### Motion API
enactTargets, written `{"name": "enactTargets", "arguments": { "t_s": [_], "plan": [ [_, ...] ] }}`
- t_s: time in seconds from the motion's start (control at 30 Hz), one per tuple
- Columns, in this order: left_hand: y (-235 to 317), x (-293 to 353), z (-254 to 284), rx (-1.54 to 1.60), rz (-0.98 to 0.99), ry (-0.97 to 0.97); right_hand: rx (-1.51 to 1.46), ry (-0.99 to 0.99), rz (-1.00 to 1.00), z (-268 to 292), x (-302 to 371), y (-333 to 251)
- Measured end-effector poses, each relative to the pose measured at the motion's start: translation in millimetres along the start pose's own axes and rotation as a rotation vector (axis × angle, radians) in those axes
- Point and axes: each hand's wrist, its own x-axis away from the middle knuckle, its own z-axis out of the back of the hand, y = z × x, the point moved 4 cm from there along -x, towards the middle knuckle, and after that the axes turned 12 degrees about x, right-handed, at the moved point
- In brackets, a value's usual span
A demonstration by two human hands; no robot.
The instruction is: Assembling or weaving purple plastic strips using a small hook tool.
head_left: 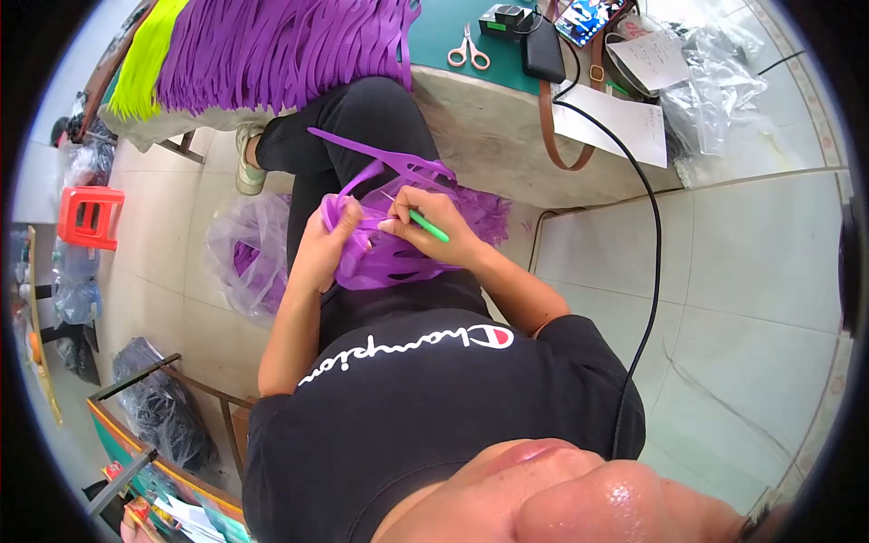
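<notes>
The purple strips [398, 262] lie bunched over the person's lap, near the middle of the frame, with one strip stretching away toward the upper thigh. The left hand [337, 228] is closed around part of the bunch, a purple loop standing up beside the thumb; this grip probably steadies the soft material, which would otherwise slump. The right hand [431, 215] is narrowed around a small tool with a green handle [429, 226], its thin tip pointing toward the left hand, and the fingers sit close to the strips, likely for fine control. Whether the tip touches the material cannot be told. The black trousers [385, 113] give the work a base, seemingly chosen to bring it close to the body. At the upper left, purple fringe [290, 54] and yellow-green fringe [149, 63] hang over the edge of the surface [436, 27], perhaps laid side by side to avoid tangling. Scissors [467, 45], a black case [544, 54] and a phone [588, 18] lie along the upper part of the frame. A black cable [654, 235] curves down the right side, clear of both hands, though it could snag an elbow. A clear plastic bag [226, 237] and a red stool [90, 217] stand on the floor at the left.
</notes>
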Motion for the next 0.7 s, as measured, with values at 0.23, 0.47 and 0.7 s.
{"name": "enactTargets", "arguments": {
  "t_s": [0.23, 0.47, 0.7],
  "plan": [
    [1.8, 3.7, -15.5, -0.201, -0.130, -0.118, 0.035, 0.046, -0.021, 4.4, -1.3, -3.9],
    [3.1, 5.7, -15.8, -0.453, -0.230, -0.073, 0.141, 0.063, 0.130, 5.4, 0.4, -9.8],
    [8.5, 7.9, -25.9, -0.399, -0.210, -0.199, -0.242, -0.012, -0.106, 0.2, 7.6, 4.4]
  ]
}}
